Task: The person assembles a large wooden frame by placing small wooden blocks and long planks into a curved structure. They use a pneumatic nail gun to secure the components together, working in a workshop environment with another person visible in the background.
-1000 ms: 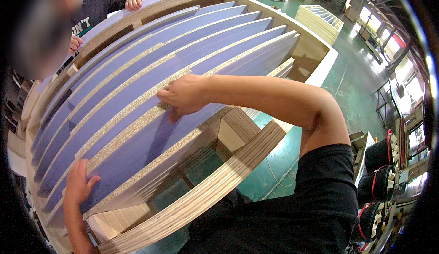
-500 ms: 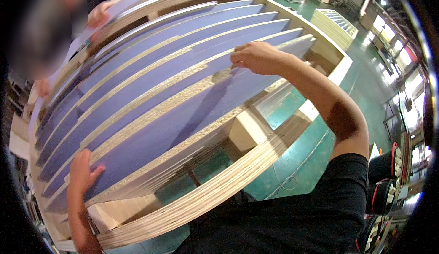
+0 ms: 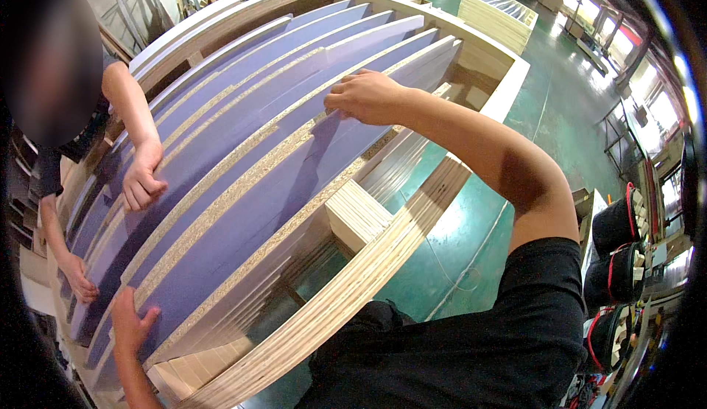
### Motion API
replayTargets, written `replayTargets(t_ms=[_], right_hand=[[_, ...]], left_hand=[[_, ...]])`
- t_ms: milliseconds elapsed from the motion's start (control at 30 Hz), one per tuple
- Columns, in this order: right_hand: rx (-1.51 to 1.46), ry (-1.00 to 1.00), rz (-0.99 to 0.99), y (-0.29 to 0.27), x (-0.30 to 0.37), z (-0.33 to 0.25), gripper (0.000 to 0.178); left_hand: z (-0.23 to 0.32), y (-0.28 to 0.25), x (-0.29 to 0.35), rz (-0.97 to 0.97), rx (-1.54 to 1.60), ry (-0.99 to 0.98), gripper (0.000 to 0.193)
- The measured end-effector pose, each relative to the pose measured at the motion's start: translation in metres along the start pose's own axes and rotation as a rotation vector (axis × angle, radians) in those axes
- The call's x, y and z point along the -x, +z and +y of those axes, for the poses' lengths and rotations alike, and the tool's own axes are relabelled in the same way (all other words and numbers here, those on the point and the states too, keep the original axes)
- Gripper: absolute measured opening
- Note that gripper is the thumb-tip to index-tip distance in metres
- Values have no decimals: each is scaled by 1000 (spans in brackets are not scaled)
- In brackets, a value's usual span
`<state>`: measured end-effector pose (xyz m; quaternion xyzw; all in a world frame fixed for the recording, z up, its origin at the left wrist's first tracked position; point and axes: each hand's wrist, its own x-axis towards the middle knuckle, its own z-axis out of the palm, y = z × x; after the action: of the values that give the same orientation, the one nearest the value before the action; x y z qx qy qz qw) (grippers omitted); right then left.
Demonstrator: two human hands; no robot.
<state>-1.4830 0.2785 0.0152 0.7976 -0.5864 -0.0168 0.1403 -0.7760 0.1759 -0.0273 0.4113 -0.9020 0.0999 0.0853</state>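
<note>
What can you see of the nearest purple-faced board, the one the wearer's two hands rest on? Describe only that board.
The nearest purple-faced board is long and thin, with a smooth lilac face and a raw, speckled chipboard edge. It stands on edge, leaning, as the front one in a row of like boards inside a plywood frame. The right hand grips its top edge near the far end; the left hand presses its face near the close end.

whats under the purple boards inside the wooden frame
Below the nearest purple board, a plywood block and crosspieces show, with green floor through the gaps. Whatever lies under the farther boards is covered by the boards themselves.
</note>
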Motion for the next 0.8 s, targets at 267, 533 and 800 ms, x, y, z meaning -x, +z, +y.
replayTargets(t_ms=[267,533,800], right_hand=[[0,152,-32,9,25,59,18],[3,204,-108,9,35,81,27],[58,180,-108,7,33,78,26]], left_hand=[[16,-16,-8,-111,0,-69,75],[9,-9,-1,-14,-11,-2,76],[15,-12,-7,29,21,40,72]])
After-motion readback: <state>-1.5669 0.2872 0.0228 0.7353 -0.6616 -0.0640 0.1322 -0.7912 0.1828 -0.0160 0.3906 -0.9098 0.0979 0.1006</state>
